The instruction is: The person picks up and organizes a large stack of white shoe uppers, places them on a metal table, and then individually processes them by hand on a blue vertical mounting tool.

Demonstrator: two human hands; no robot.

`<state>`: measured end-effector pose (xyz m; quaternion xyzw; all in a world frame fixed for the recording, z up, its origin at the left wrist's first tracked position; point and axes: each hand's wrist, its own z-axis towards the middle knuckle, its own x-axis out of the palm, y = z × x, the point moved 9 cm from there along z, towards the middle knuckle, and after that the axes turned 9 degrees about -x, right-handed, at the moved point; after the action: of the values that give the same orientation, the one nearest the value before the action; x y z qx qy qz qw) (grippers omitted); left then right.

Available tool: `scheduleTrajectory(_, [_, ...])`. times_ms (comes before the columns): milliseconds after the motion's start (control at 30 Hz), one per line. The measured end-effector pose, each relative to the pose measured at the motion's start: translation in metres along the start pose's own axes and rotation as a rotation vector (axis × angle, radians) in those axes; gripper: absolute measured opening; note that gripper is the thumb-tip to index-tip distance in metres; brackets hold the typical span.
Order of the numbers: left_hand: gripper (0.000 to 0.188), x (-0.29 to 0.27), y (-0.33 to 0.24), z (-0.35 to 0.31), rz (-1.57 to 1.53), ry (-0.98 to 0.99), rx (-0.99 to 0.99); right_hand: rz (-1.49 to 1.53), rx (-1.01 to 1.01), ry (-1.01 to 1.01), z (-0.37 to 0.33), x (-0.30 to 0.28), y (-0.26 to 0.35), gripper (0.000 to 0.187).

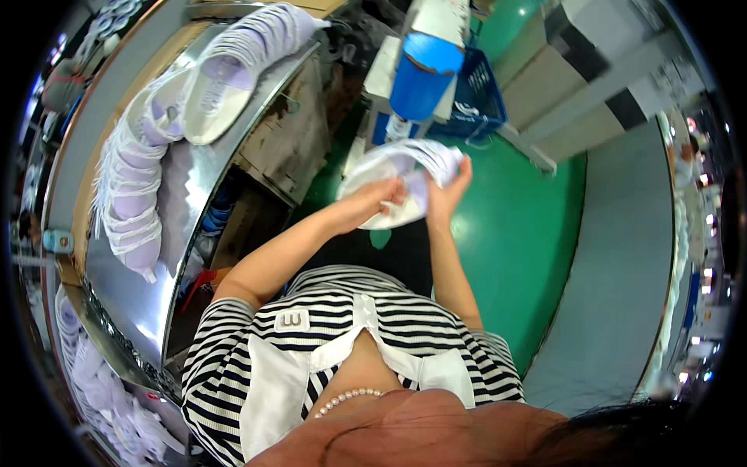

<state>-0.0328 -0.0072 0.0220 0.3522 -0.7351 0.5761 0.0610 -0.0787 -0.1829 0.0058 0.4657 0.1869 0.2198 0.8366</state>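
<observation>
White-and-lilac lace-up shoe (397, 183) held in both hands: left hand (372, 204) fingers clamped on its side, right hand (445, 187) gripping the upper. Looks like inspection; likely next, careful turning.

Two hands — the left hand (379, 199) and the right hand (447, 187) — share one white shoe (397, 180). One blue bin (420, 76), one blue crate (476, 97). The white shoes on the metal table (132, 303) — too many, too overlapped to count.

A white shoe (405, 183) with a pale lilac upper and white laces is held up above the green floor, tilted sole-outward, gripped at its middle between the left hand (379, 199) and the right hand (450, 187).
</observation>
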Motion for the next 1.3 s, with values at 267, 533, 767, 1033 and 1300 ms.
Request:
scheduleTrajectory(267, [0.051, -0.017, 0.027, 0.052, -0.313, -0.189, -0.048, 0.306, 0.31, 0.315, -0.012, 0.011, 0.018, 0.054])
scheduleTrajectory(533, [0.052, -0.05, 0.006, 0.036, -0.115, -0.291, 0.088, 0.08, 0.252, 0.042, 0.026, -0.033, -0.054, 0.019])
scheduleTrajectory(767, [0.045, -0.069, -0.017, 0.047, 0.235, -0.48, 0.135, -0.089, 0.11, 0.501, 0.021, 0.072, 0.002, 0.037])
scheduleTrajectory(1033, [0.035, -0.109, -0.045, 0.082, 0.183, -0.45, 0.084, 0.598, 0.704, 0.446, 0.026, 0.114, -0.065, 0.013])
scheduleTrajectory(1300, [0.032, -0.137, -0.037, 0.131, -0.091, -0.493, -0.086, 0.62, 0.794, 0.385, 0.039, 0.119, -0.092, 0.012])
